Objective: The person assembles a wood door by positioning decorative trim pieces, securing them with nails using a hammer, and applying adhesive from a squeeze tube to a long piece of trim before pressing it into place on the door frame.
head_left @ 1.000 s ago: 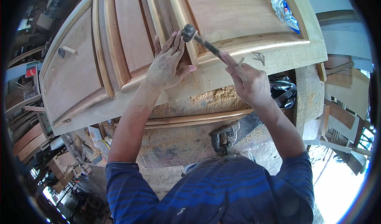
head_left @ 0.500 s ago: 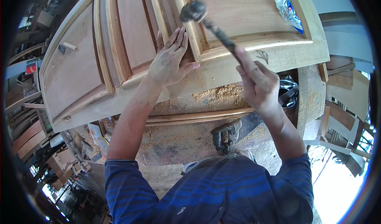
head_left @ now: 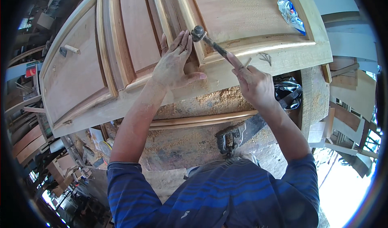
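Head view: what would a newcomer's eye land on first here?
The hammer, gripped in the right hand, its head down on the moulding of the pale wooden door at centre. Beside it the left hand lies flat on the frame. A blue-and-silver wrapper lies on the panel, upper right.

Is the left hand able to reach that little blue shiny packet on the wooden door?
Probably, but not directly. The left hand lies flat on the door, and the blue packet lies far to its right. The hammer and the right hand holding it sit between them.
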Demonstrator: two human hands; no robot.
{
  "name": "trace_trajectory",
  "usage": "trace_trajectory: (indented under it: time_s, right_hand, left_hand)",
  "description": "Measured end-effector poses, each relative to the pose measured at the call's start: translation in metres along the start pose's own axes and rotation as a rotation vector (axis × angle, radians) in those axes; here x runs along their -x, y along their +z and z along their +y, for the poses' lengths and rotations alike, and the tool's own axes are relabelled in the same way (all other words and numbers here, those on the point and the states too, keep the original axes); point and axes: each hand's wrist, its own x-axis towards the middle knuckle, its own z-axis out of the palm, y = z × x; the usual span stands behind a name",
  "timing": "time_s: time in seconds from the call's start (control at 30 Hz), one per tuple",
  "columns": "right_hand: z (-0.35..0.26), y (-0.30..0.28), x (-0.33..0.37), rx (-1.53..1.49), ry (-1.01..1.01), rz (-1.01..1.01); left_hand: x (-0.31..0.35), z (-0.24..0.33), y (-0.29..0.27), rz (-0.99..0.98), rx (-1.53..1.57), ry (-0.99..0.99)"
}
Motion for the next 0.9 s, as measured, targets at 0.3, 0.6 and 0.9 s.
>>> trace_trajectory:
  time_s: [0.3, 0.6, 0.9]
  right_hand:
    - [-0.002, 0.003, 0.001, 0.049, -0.014, -0.005]
    - [-0.006, -0.002, 0.002, -0.356, -0.077, 0.350]
    - [0.044, -0.053, -0.048, -1.002, 0.667, -0.390]
  left_hand:
    - [0.000, -0.001, -0.002, 0.061, 0.061, 0.024]
    - [0.004, -0.001, 0.000, 0.069, 0.103, 0.014]
    - [-0.001, 0.001, -0.002, 0.072, 0.088, -0.004]
